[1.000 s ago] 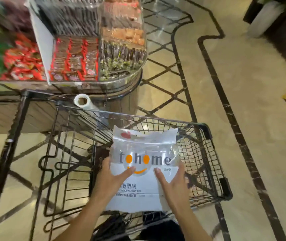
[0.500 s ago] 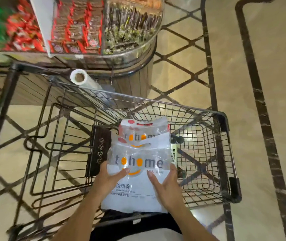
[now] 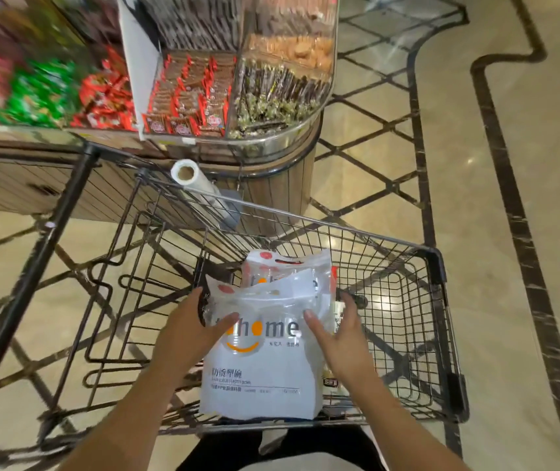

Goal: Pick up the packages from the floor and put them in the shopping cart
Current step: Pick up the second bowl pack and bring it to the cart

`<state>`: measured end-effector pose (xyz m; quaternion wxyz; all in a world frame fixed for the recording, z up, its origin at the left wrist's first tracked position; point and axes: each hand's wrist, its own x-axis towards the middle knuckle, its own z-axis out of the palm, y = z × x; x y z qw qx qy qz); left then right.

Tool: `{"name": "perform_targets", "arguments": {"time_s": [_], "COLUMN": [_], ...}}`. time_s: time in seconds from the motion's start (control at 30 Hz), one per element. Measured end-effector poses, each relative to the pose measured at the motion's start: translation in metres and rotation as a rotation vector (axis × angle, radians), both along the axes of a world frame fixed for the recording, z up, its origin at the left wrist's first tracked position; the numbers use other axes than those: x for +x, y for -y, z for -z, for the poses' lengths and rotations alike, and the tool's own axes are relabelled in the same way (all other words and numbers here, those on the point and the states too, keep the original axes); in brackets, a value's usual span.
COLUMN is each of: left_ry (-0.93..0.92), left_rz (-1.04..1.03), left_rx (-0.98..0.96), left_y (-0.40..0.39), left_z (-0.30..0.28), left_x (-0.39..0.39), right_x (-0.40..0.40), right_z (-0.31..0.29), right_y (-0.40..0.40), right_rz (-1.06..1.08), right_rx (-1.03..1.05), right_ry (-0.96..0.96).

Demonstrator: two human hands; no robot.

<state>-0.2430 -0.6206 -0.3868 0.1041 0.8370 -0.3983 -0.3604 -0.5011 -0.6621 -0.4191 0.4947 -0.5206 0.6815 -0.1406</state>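
Note:
A clear-and-white plastic package [image 3: 261, 379] printed "tohome" with an orange smile lies low inside the black wire shopping cart [image 3: 439, 263]. My left hand [image 3: 187, 331] grips its left edge with the thumb on the front. At the right edge my right hand [image 3: 343, 338] holds it with the fingers spread. A second package [image 3: 285, 270] of the same kind lies in the basket just beyond it, partly covered. No package on the floor is in view.
A snack display stand [image 3: 272, 96] with a rounded steel rim stands right behind the cart. A white roll of bags [image 3: 187, 173] hangs at its front. Polished floor with dark lines [image 3: 509, 198] stretches to the right.
Both hands have lowered the package from above the cart's rim down into the basket, onto the package lying there. The camera has tilted up a little.

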Motion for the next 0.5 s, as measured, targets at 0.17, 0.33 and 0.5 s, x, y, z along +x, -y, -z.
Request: {"name": "perform_targets", "arguments": {"time_s": [0.17, 0.33, 0.5], "left_ry": [0.499, 0.663, 0.803], "left_rz": [0.224, 0.149, -0.012], "left_rx": [-0.177, -0.229, -0.285], "left_y": [0.02, 0.001, -0.069], "left_z": [-0.082, -0.146, -0.191], "left_x": [0.033, 0.09, 0.173], "right_x": [0.016, 0.082, 0.188], "right_z": [-0.06, -0.134, -0.209], "right_y": [0.067, 0.106, 0.083], "right_rz": [-0.041, -0.414, -0.75], "right_rx": [-0.339, -0.662, -0.893], "right_ry": [-0.046, -0.205, -0.356]}}
